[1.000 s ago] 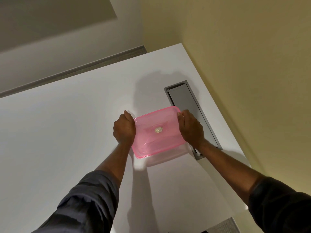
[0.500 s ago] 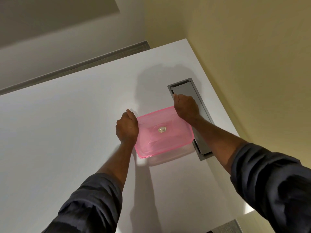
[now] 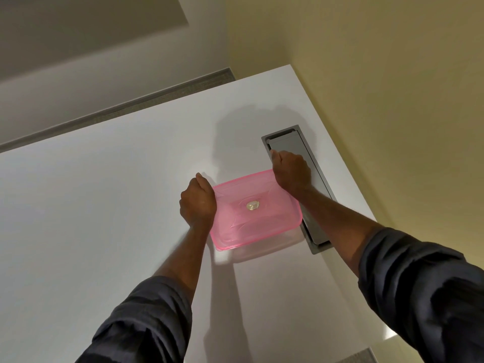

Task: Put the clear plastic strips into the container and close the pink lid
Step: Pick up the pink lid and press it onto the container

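A translucent pink lid lies flat on top of a clear plastic container on the white table. A small pale sticker sits at the lid's centre. My left hand is curled over the lid's left edge and presses on it. My right hand is closed over the lid's far right corner, knuckles up. Through the pink lid I cannot make out any clear strips.
A grey recessed cable hatch is set into the table just right of the container, partly under my right forearm. The table's right edge runs along a yellow wall. A grey strip of floor borders the far table edge.
My right hand has shifted from the lid's right side up to its far right corner. The left hand has stayed on the left edge. The container has not moved.
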A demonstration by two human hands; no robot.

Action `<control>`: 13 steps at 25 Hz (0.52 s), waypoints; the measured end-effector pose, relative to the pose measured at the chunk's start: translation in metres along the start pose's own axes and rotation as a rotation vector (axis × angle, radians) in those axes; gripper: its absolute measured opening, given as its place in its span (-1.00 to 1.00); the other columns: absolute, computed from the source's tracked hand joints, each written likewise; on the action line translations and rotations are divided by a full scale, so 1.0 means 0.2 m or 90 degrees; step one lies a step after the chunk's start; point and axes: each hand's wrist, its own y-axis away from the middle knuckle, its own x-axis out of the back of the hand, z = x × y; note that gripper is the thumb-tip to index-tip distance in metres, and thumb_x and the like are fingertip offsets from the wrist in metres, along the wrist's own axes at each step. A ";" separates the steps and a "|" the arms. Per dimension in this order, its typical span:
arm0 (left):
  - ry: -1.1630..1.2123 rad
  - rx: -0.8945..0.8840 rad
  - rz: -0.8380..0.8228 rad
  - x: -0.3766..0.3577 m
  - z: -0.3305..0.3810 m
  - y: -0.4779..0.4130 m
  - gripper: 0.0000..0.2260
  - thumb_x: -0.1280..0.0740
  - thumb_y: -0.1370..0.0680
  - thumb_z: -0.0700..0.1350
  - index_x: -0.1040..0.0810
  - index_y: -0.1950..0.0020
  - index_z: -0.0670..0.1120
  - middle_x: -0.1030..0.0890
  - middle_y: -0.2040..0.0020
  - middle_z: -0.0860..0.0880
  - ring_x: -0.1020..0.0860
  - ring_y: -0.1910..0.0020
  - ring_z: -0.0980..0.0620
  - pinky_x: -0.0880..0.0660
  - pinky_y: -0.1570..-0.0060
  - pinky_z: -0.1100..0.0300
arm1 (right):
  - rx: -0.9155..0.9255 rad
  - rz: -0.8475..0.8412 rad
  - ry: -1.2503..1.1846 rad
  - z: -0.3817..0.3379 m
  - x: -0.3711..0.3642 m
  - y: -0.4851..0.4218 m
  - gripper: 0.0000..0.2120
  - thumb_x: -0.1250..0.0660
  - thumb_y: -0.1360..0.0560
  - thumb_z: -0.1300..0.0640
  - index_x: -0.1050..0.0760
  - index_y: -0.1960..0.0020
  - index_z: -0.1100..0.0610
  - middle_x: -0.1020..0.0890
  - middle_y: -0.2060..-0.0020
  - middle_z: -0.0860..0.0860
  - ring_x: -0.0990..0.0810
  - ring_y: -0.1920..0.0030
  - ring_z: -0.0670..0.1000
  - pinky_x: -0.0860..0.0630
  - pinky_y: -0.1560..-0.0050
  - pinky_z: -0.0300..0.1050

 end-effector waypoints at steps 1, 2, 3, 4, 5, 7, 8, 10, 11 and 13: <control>-0.004 0.003 -0.001 0.00 0.01 0.00 -0.47 0.03 -0.76 0.15 -0.57 0.07 -0.15 -0.69 0.11 -0.18 -0.65 0.05 -0.30 -0.45 0.09 0.02 | 0.009 0.013 -0.002 0.00 0.01 0.01 -0.52 -0.09 -0.73 -0.19 -0.34 0.30 0.02 -0.45 0.43 -0.08 -0.50 0.34 0.06 -0.22 0.37 -0.18; -0.009 -0.002 0.001 0.02 0.01 0.01 -0.48 0.01 -0.76 0.15 -0.57 0.05 -0.15 -0.68 0.09 -0.18 -0.65 0.04 -0.29 -0.46 0.09 0.01 | 0.014 0.023 -0.007 -0.01 0.03 0.02 -0.54 -0.12 -0.71 -0.22 -0.38 0.24 0.04 -0.49 0.39 -0.06 -0.51 0.32 0.06 -0.27 0.34 -0.15; -0.012 -0.028 0.017 0.04 0.01 0.02 -0.52 -0.02 -0.76 0.14 -0.57 0.01 -0.15 -0.68 0.04 -0.17 -0.64 0.00 -0.29 -0.48 0.07 -0.01 | 0.020 0.030 -0.015 -0.01 0.04 0.04 -0.57 -0.14 -0.70 -0.25 -0.43 0.15 0.05 -0.55 0.30 -0.04 -0.55 0.26 0.07 -0.33 0.29 -0.12; -0.019 -0.079 0.042 0.06 0.00 0.03 -0.58 -0.06 -0.76 0.13 -0.58 -0.05 -0.13 -0.67 -0.02 -0.15 -0.63 -0.05 -0.27 -0.50 0.04 -0.04 | 0.032 0.035 -0.017 -0.01 0.06 0.07 -0.59 -0.15 -0.69 -0.27 -0.49 0.03 0.05 -0.61 0.18 -0.01 -0.59 0.17 0.08 -0.42 0.25 -0.09; -0.035 -0.155 0.069 0.08 -0.02 0.06 -0.65 -0.11 -0.75 0.10 -0.59 -0.14 -0.10 -0.66 -0.11 -0.12 -0.62 -0.13 -0.25 -0.52 -0.03 -0.07 | 0.054 0.043 -0.010 0.00 0.06 0.12 -0.59 -0.16 -0.69 -0.28 -0.52 -0.11 0.06 -0.65 0.03 0.02 -0.62 0.05 0.09 -0.52 0.17 -0.04; -0.085 -0.323 0.084 0.07 -0.08 0.17 -0.67 -0.17 -0.74 0.03 -0.53 -0.41 -0.08 -0.60 -0.38 -0.13 -0.53 -0.41 -0.22 -0.48 -0.32 -0.11 | 0.131 0.052 0.029 0.05 0.06 0.27 -0.50 -0.16 -0.69 -0.28 -0.47 -0.38 0.08 -0.62 -0.26 0.06 -0.60 -0.23 0.11 -0.62 -0.10 0.09; -0.123 -0.377 0.059 0.05 -0.12 0.24 -0.59 -0.16 -0.75 0.02 -0.43 -0.56 -0.10 -0.49 -0.54 -0.15 -0.39 -0.58 -0.21 -0.37 -0.51 -0.13 | 0.180 0.046 0.056 0.09 0.05 0.35 -0.44 -0.14 -0.70 -0.28 -0.40 -0.49 0.10 -0.56 -0.40 0.08 -0.54 -0.39 0.11 -0.58 -0.26 0.11; -0.184 -0.403 -0.012 0.00 -0.18 0.36 -0.46 -0.08 -0.77 0.06 -0.16 -0.72 -0.13 -0.17 -0.73 -0.17 -0.07 -0.74 -0.20 -0.08 -0.69 -0.19 | 0.251 0.015 0.103 0.13 0.03 0.46 -0.33 -0.10 -0.72 -0.27 -0.23 -0.65 0.14 -0.32 -0.64 0.11 -0.27 -0.65 0.11 -0.35 -0.52 0.08; -0.205 -0.397 -0.037 -0.02 -0.19 0.38 -0.43 -0.03 -0.78 0.08 -0.07 -0.74 -0.15 -0.07 -0.75 -0.17 0.02 -0.75 -0.20 -0.02 -0.70 -0.21 | 0.264 0.004 0.115 0.14 0.02 0.48 -0.30 -0.10 -0.72 -0.26 -0.14 -0.69 0.15 -0.20 -0.69 0.10 -0.12 -0.71 0.10 -0.23 -0.59 0.10; -0.239 -0.382 -0.052 -0.03 -0.20 0.39 -0.39 0.01 -0.78 0.11 0.02 -0.75 -0.17 0.01 -0.76 -0.18 0.07 -0.75 -0.21 0.03 -0.71 -0.24 | 0.280 -0.014 0.139 0.14 0.03 0.48 -0.27 -0.09 -0.73 -0.25 -0.05 -0.72 0.17 -0.06 -0.72 0.08 0.06 -0.73 0.08 -0.09 -0.68 0.19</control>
